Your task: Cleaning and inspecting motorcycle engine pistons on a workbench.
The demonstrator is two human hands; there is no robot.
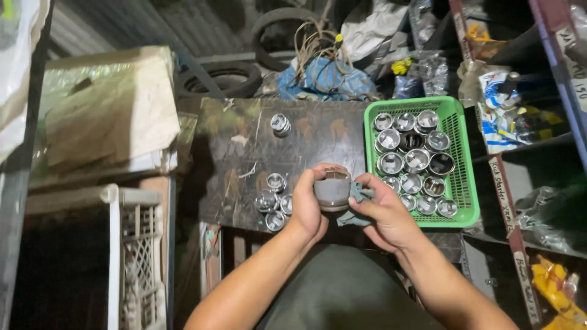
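My left hand (307, 206) grips a grey metal piston (332, 190), held upright over the near edge of a dark worn table (238, 159). My right hand (385, 211) presses a grey-green cloth (356, 205) against the piston's right side. Just left of my left hand lies a small cluster of shiny pistons (273, 201) on the table. A single piston (280, 124) stands alone farther back. A green plastic basket (465, 153) to the right holds several more pistons.
A cardboard box wrapped in plastic (104, 110) sits at the left over a white crate (137, 244). Tyres (223, 78), a blue bag (324, 79) and wires lie behind the table. Cluttered metal shelving (520, 122) stands at the right.
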